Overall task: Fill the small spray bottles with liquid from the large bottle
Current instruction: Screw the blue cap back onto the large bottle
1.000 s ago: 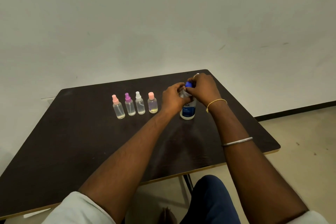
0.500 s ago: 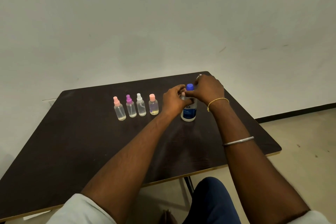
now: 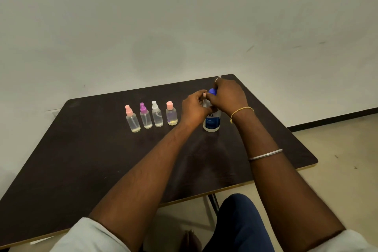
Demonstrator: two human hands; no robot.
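A large clear bottle point(image 3: 211, 122) with a blue label stands upright on the dark table point(image 3: 92, 159). My left hand point(image 3: 194, 107) grips its neck and shoulder. My right hand point(image 3: 230, 96) is closed over its blue cap point(image 3: 212, 91). To the left stands a row of several small clear spray bottles: a pink-topped one point(image 3: 132, 119), a purple-topped one point(image 3: 145, 116), a white-topped one point(image 3: 157, 115) and a pink-capped one point(image 3: 171, 114). Each holds a little liquid at the bottom.
The table stands against a plain white wall. Its right edge and near edge drop off to a beige floor point(image 3: 337, 149). My knee in dark blue trousers point(image 3: 239, 223) shows below the near edge.
The hands stay on the large bottle; my right hand has shifted slightly around the blue cap. The small bottles have not moved.
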